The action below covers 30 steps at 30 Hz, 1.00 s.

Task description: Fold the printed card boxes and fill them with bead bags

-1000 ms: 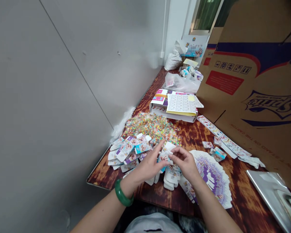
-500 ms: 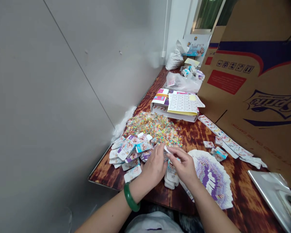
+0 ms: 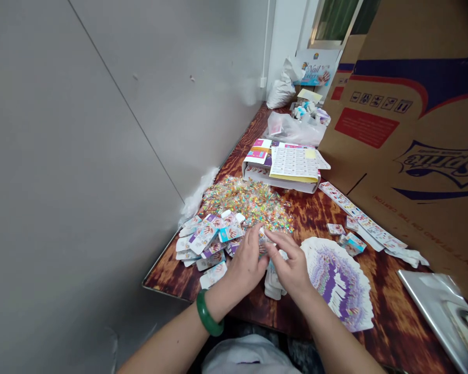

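Both hands meet over the front of the table around a small printed cardboard box (image 3: 262, 242), mostly hidden by fingers. My left hand (image 3: 249, 259), with a green bangle (image 3: 209, 313) on its wrist, is closed round the box's left side. The fingertips of my right hand (image 3: 292, 262) press on its upper end from the right. Just below lies a stack of flat white-and-blue boxes (image 3: 273, 285). To the left is a heap of similar small boxes (image 3: 205, 239); beyond it spreads a pile of tiny clear packets with colourful contents (image 3: 245, 200).
A fan of purple-and-white cards (image 3: 341, 283) lies right of my hands. Behind are a white box with label sheets (image 3: 294, 163) and a plastic bag (image 3: 294, 127). A tall carton (image 3: 413, 130) borders the right side, a grey wall (image 3: 101, 156) the left.
The white flap that stood up between my fingers is now lower, with my right fingertips over the box's top. My right hand has shifted slightly left. The piles look the same.
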{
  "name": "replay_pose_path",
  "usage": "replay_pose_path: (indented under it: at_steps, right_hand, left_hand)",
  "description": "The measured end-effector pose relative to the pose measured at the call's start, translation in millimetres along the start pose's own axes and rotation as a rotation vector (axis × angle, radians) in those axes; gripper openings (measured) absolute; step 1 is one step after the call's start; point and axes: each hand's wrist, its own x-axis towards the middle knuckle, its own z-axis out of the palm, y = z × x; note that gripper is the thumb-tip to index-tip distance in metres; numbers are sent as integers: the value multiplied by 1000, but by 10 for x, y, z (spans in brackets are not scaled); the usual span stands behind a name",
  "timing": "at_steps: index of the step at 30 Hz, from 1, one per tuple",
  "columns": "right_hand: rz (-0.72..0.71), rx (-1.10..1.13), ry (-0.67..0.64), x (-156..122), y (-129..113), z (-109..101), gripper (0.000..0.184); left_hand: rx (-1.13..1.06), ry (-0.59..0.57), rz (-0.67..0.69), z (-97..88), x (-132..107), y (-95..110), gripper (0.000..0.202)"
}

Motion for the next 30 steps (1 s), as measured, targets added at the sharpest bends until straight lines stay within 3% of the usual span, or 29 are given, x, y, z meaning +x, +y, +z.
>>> replay_pose_path:
  at_steps: [3, 5, 7, 10, 12, 15, 19, 22, 25, 28, 30]
  right_hand:
    - [-78, -102, -186, -31, 37, -36, 46]
    - [-57, -125, -291, 24, 79, -136, 50]
    - [47, -157, -313, 122, 181, -287, 46]
    - [352, -261, -279, 245, 470, -521, 44]
    - [509, -319, -413, 261, 694, -621, 46]
    - [580, -293, -584, 218, 926, -655, 43]
    - [581, -254, -604, 208, 922, -665, 23]
    - [583, -228, -584, 280, 783, -767, 16]
    - [560, -137, -526, 344, 633, -878, 15]
    - [556, -80, -441, 322, 467, -840, 11]
    - [527, -119, -301, 246, 327, -696, 11]
  left_hand:
    - [3, -2, 13, -33, -4, -86, 61]
    - [57, -4, 20, -110, 8, -148, 59]
    - [177, 5, -21, -250, 46, -218, 57]
    - [480, -10, -198, -522, 142, -333, 57]
    - [638, -48, -327, -677, 196, -395, 60]
    - [734, -17, -379, -782, 216, -431, 67]
    - [652, 165, -226, -703, 174, -388, 59]
    - [428, 187, -73, -567, 144, -308, 46]
    - [173, 72, -32, -407, 102, -188, 34]
    - [-55, -132, -147, -221, 31, -57, 33]
    - [-249, -236, -261, -79, -19, 13, 42]
